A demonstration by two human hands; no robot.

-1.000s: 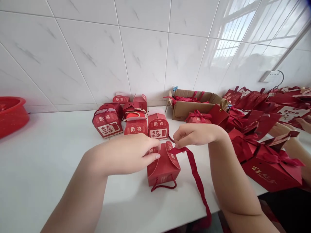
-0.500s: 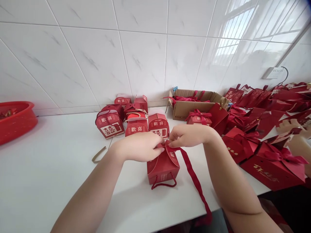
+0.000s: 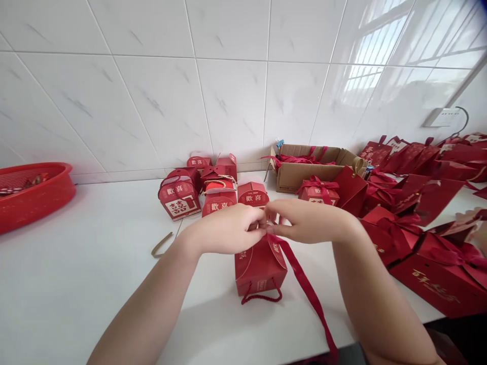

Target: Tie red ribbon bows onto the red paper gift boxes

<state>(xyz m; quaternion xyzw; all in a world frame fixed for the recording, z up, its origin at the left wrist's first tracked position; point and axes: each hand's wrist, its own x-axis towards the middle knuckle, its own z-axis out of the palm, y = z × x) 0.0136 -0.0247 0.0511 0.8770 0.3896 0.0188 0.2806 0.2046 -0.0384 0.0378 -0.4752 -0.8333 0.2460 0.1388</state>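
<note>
A red gift box (image 3: 261,268) with a cord handle at its near side stands upright on the white table (image 3: 114,274). Both hands meet over its top. My left hand (image 3: 238,228) is closed, fingers pinched together at the top of the box; what lies between its fingertips is hidden. My right hand (image 3: 294,220) pinches a dark red ribbon (image 3: 304,281) near the box top. The ribbon's long end trails toward me, down over the table's front edge.
Several red boxes (image 3: 178,195) stand behind the hands. A cardboard carton (image 3: 300,175) with red ribbons sits against the tiled wall. To the left is a red plastic basket (image 3: 38,203); on the right, bow-tied boxes (image 3: 429,279) crowd the table. Another person's hand (image 3: 477,228) shows at the right edge.
Both hands have come closer together and risen slightly off the box top, the right still holding the ribbon. The whole view has shifted slightly.
</note>
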